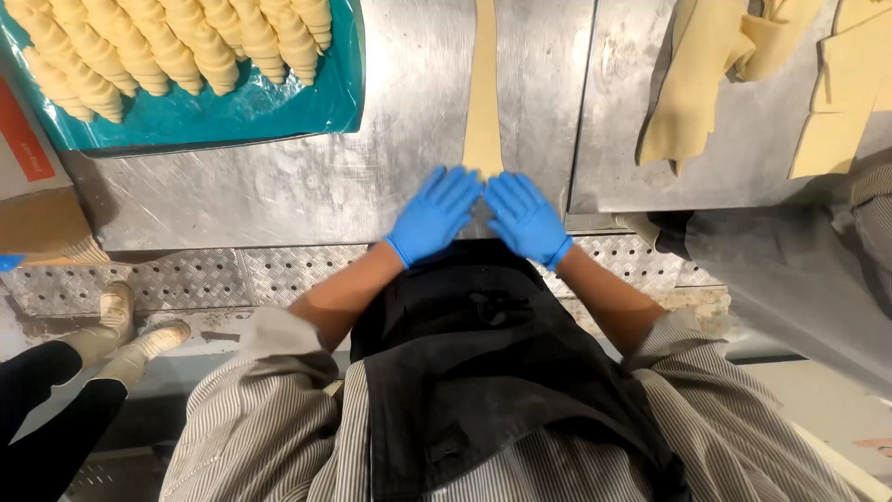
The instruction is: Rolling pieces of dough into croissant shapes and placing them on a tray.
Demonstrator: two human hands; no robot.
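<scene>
I am pressing both blue-gloved hands, left [434,214] and right [527,218], fingers flat and holding nothing, on the long pale dough triangle's [483,93] wide end on the steel table [279,186], probably starting to roll it.

dough strip [483,84] cut off at top, near end under gloved hands

Bakery kitchen: steel worktable [279,186], tray [279,112] of shaped croissants [167,42].

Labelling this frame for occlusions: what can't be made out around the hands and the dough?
- Head view: near end of the dough strip is covered by the left hand and right hand; rolled or flat, can't tell.
- Strip's far end: cut off by the top edge.
- Tray of shaped pastries: cut off top and left.
</scene>
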